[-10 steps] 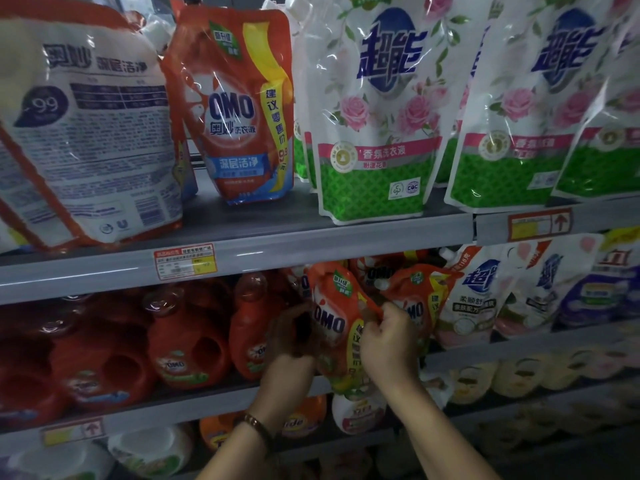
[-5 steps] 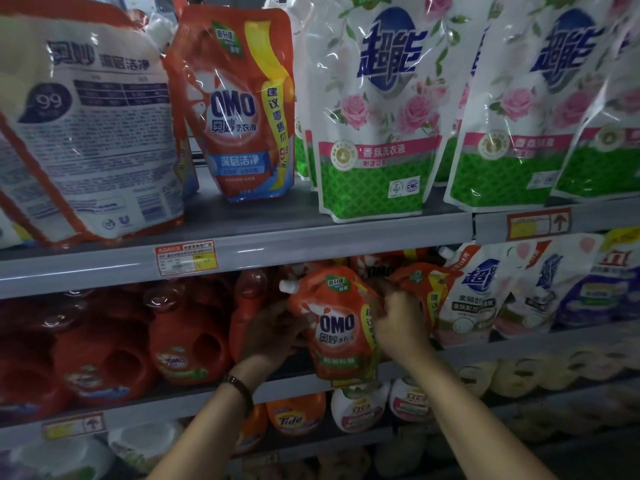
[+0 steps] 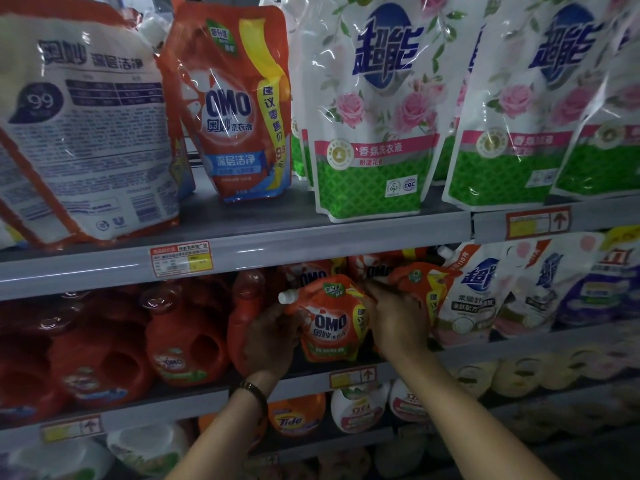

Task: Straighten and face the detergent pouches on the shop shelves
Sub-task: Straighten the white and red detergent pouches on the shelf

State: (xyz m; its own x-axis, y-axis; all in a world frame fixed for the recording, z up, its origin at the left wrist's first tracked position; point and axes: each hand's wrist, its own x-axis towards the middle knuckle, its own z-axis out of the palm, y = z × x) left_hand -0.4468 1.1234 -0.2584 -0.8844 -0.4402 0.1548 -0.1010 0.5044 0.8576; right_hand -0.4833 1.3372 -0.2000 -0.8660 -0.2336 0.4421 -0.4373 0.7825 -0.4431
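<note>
We are at the facing step. The small orange pouch (image 3: 329, 323) is at the centre of the frame, on the middle shelf (image 3: 301, 384), with its printed front towards us and its white cap at its upper left. The left hand (image 3: 273, 337) grasps its left edge with the fingers curled round it, and the right hand (image 3: 398, 323) grasps its right edge near the top. We cannot tell whether its base rests fully on the shelf.

Next, we think, it should be seated upright at the shelf's front and both hands let go without tipping it.

Room is tight. Orange bottles (image 3: 187, 344) stand just left of it, and a second orange pouch (image 3: 426, 289) leans in just behind the right hand. At the upper left, a big pouch (image 3: 86, 133) on the top shelf (image 3: 311, 247) shows its back print and needs turning. The rose-printed pouches (image 3: 374, 116) at the upper right already face us.
</note>
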